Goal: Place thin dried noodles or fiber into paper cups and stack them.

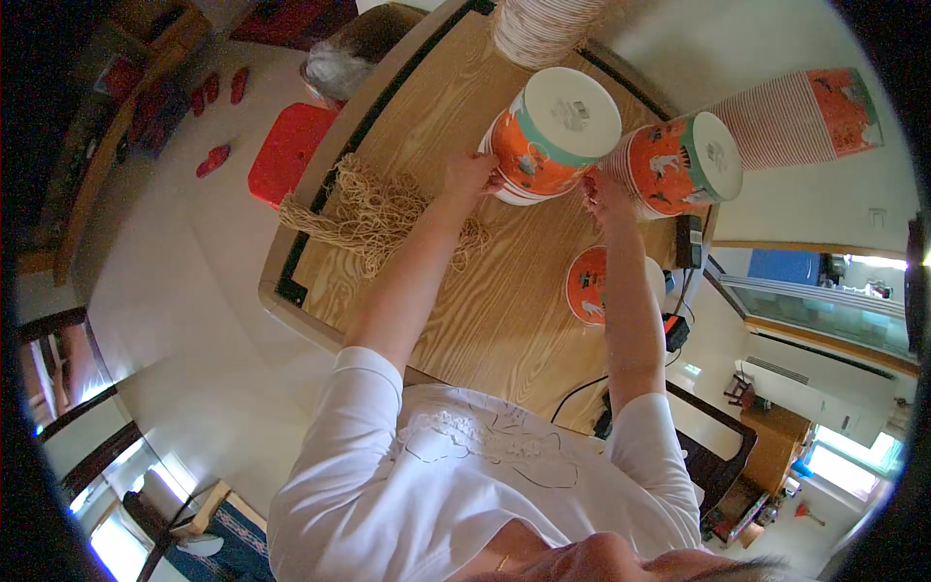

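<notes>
An orange paper bucket (533, 155) with a green band and white base stands upside down on a wooden table. My left hand (473, 177) is closed on its lower left edge, the fingers partly hidden behind it. On the opposite side, my right hand (606, 197) grips low on the same bucket, in the narrow gap beside a nested stack of matching buckets (664, 165). Below my right hand, another orange bucket (586, 286) lies partly hidden behind my forearm. Left of my left forearm is a tangled heap of beige cords (378, 218).
A pale nested stack (543, 29) rises at the table's far edge. A long bucket stack (795, 116) extends at the far right. A black power adapter (689, 242) and cable sit by the right edge. A red stool (291, 150) stands left of the table (465, 339).
</notes>
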Available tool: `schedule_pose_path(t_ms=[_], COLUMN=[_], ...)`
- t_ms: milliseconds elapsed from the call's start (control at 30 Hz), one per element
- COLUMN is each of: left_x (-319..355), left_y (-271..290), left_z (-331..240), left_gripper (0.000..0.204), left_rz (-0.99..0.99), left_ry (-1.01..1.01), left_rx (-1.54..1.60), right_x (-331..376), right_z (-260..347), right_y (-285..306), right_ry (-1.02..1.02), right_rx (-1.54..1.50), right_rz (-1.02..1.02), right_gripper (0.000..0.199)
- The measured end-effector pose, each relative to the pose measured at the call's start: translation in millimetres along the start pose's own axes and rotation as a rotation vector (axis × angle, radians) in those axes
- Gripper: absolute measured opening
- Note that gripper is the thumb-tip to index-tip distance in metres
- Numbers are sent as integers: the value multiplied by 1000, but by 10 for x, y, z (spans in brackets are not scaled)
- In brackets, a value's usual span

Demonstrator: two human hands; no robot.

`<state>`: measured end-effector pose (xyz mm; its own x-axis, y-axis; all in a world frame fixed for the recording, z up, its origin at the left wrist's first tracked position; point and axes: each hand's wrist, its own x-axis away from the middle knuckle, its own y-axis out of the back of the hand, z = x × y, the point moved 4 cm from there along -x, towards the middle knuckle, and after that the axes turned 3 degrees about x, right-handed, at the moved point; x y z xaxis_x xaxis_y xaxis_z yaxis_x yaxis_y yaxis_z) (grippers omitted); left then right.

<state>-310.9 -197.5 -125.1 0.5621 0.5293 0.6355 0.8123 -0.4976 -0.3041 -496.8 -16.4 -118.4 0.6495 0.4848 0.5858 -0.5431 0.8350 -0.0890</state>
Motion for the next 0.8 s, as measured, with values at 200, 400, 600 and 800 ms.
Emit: schedule_pose_path(t_ms=[200, 400, 600, 800], left_x=[48, -73, 806, 950], left_y=[-112, -124, -339, 577], left_z=[-40, -203, -718, 479], left_gripper=[26, 33, 20, 22], left_rz=[-35, -84, 151, 356], left_ry=[-111, -249, -435, -424], left_rx=[-177, -383, -333, 24], right_x=[12, 307, 479, 1974], right_z=[71, 466, 438, -18], right_y=[228, 44, 535, -480], right_ry=[51, 207, 531, 51], right_rx=[48, 180, -81, -376], right_rz=[-85, -81, 214, 228], right_gripper=[12, 11, 47, 21])
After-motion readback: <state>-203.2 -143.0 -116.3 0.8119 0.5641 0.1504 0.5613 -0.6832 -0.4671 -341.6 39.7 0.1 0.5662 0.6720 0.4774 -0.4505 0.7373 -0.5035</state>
